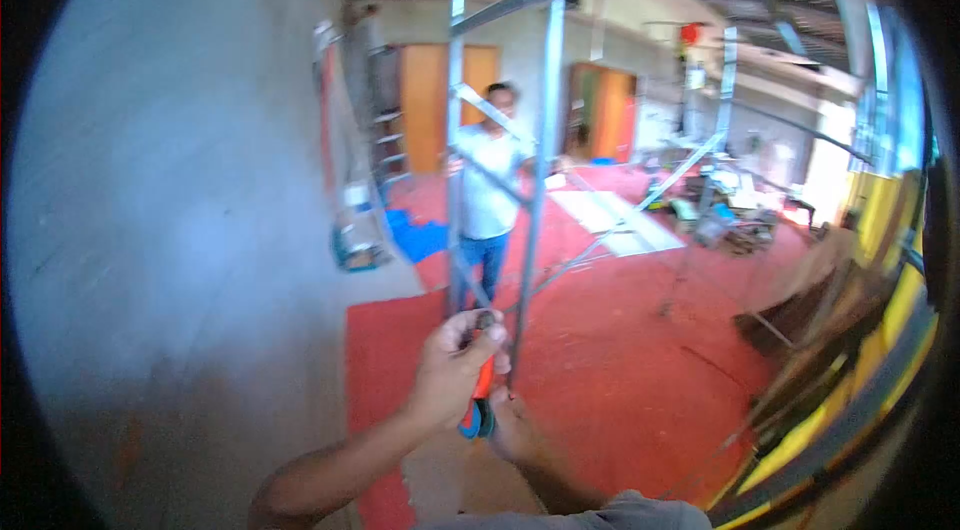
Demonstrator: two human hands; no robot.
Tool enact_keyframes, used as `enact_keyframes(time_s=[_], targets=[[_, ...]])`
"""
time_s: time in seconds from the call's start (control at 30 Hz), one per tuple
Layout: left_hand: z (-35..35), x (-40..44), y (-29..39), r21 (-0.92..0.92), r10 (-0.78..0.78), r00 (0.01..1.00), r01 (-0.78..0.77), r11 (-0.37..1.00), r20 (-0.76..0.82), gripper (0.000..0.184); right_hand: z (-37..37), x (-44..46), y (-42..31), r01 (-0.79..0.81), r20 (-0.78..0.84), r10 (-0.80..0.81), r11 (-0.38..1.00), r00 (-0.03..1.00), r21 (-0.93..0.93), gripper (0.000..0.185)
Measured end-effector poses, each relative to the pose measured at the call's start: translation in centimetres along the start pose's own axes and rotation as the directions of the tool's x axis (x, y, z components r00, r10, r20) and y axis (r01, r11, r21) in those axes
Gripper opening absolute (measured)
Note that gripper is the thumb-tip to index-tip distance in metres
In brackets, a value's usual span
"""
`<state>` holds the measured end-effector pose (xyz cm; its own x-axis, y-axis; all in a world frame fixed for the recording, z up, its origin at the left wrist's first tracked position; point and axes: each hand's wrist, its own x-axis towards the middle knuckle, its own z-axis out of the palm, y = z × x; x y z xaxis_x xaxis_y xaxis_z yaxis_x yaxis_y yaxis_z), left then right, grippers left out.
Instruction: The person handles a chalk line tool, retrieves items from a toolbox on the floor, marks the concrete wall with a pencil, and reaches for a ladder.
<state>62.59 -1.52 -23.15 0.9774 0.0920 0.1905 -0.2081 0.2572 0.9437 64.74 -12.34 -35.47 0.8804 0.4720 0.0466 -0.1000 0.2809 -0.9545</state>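
- Your left hand (pixel 448 370) holds an orange-handled tool (pixel 485 377) before the scaffold frame (pixel 543 150); your right hand (pixel 512 428) is below, grip too blurred to tell.
- Two-handed handling, seemingly; the next move calls for a secure hold.
- Beyond the scaffold frame, a person (pixel 488 185) stands.

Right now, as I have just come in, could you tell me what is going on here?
A person's left hand holds an orange and blue tool. The right hand is close by its lower end; whether it grips it, I cannot tell. Ahead rises a metal frame, and beyond it another person stands on the red floor.
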Motion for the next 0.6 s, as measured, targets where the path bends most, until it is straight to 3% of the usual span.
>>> enact_keyframes(time_s=[0.03,0.1,0.17,0.23,0.3,0.37,0.43,0.47,0.53,0.6], targets=[[0.9,-0.5,1.6,-0.049,0.081,0.996,-0.079,0.996,0.049,0.027,-2.0,1.2,1.9,0.206,0.064,-0.200,0.973,0.978,-0.104,0.051],[2.0,-1.6,4.7,-0.139,0.243,0.963,-0.226,0.964,0.119,0.027,-2.9,1.1,-1.5,0.463,0.181,-0.429,0.850,0.885,-0.252,0.056],[2.1,-3.6,7.2,-0.307,0.308,0.944,-0.260,0.916,0.117,0.028,1.8,-3.9,-7.6,0.527,0.284,-0.511,0.850,0.811,0.025,0.057],[2.2,-5.1,8.9,-0.350,0.336,0.922,-0.255,0.902,0.194,0.028,3.1,-7.1,-10.6,0.580,0.279,-0.535,0.807,0.798,-0.110,0.060],[1.8,-5.7,9.7,-0.358,0.402,0.892,-0.314,0.879,0.205,0.027,5.9,-10.4,-13.5,0.573,0.355,-0.461,0.741,0.813,-0.350,0.060],[1.3,-6.5,10.5,-0.364,0.439,0.872,-0.345,0.865,0.217,0.027,7.5,-10.9,-13.5,0.602,0.289,-0.531,0.738,0.797,-0.304,0.057],[1.0,-7.1,11.6,-0.412,0.410,0.888,-0.299,0.861,0.211,0.031,6.8,-10.1,-13.2,0.577,0.347,-0.485,0.777,0.803,-0.250,0.050],[1.0,-6.9,11.2,-0.338,0.432,0.867,-0.339,0.878,0.251,0.025,6.1,-9.5,-12.6,0.579,0.341,-0.488,0.772,0.804,-0.261,0.050],[0.4,-6.0,10.8,-0.331,0.466,0.843,-0.374,0.866,0.268,0.025,4.6,-7.3,-11.3,0.331,0.304,-0.252,0.911,0.919,-0.246,0.052],[-0.5,-5.6,11.2,-0.280,0.433,0.859,-0.360,0.890,0.272,0.024,3.9,-5.6,-10.9,0.375,0.272,-0.297,0.873,0.915,-0.310,0.051]])
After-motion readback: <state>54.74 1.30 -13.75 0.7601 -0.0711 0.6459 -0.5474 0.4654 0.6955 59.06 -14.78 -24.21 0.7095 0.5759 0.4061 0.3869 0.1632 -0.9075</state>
